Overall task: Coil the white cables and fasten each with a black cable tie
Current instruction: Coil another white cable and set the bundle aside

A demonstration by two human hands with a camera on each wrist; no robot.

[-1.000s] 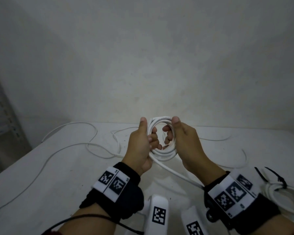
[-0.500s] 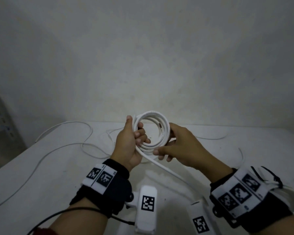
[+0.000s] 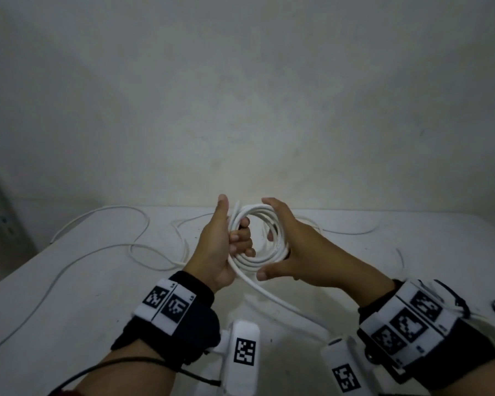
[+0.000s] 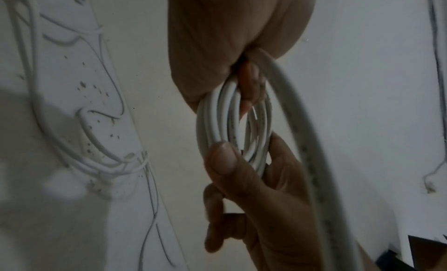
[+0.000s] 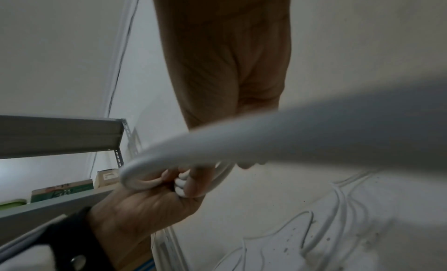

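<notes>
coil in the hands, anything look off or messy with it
Nothing stands out. The coil sits in neat stacked loops between the left hand and right hand, with a loose tail still to wind.

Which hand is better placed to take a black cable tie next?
Probably the right hand: the black cable ties lie beside its wrist, while the left hand grips the white coil.

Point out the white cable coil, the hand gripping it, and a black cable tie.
white cable coil [image 3: 255, 260]: head view, lower arc of the loops.
left hand [image 3: 215, 252]: head view, back of the hand, fingers curled through the coil.
black cable tie [image 3: 455, 298]: head view, strap beyond the right wrist.
</notes>
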